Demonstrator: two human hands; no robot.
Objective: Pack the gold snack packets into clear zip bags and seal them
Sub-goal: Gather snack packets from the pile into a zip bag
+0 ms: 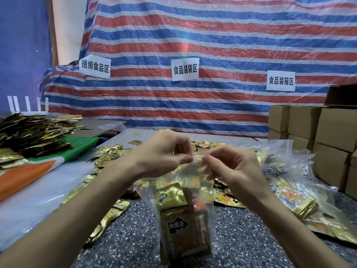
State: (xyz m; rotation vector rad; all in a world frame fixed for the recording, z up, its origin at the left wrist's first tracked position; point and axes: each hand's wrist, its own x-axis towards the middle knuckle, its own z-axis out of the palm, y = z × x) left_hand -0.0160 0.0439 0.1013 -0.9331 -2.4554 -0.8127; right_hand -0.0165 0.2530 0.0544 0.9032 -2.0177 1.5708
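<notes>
Left hand (164, 151) and right hand (228, 167) are pinching the red zip strip (200, 155) of a clear floppy plastic zip bag (183, 219), hanging above the speckled grey table (241, 248), holding gold foil snack packets (177, 225). Light, slippery film; best gripped at the stiffer strip.

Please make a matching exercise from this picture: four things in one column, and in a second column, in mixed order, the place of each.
1. zip bag
2. cardboard boxes
3. paper signs
4. green and orange cloth

A. on the striped tarp
B. stacked at the right
C. pinched between left hand and right hand
D. under the heap of packets, at the left

Pairs: 1-C, 2-B, 3-A, 4-D
</notes>
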